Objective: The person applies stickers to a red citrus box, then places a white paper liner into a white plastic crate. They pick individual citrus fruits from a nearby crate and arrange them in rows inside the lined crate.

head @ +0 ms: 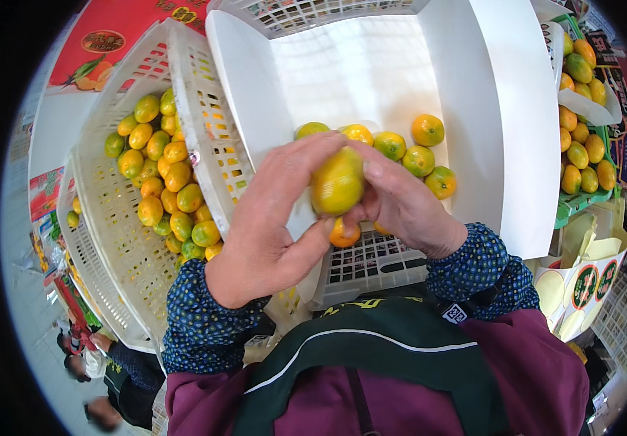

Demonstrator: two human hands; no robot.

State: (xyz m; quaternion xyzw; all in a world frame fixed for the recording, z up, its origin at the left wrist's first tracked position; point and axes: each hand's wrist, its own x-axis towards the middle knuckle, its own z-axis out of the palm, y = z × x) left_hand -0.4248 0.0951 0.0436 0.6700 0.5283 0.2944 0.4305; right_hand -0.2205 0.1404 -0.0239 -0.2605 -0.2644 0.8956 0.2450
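Between my two hands is a yellow-green mandarin point(337, 182), blurred, held above a white-lined carton point(346, 71). The fingers of my left hand point(272, 229) curve over its top and left side. My right hand point(408, 210) grips it from the right, thumb against the peel; some of its fingers are hidden behind the fruit. Several mandarins lie in the near part of the carton, among them an orange one point(428, 129) and a greener one point(418, 161). Another orange mandarin point(344, 233) shows just below my hands.
To the left stands a white plastic crate point(199, 92) with a heap of mandarins point(177, 177). A green crate point(583, 203) of mandarins is at the right, above round printed stickers point(585, 286). A grey lattice crate point(373, 261) sits near my body. Other people point(122, 376) are at lower left.
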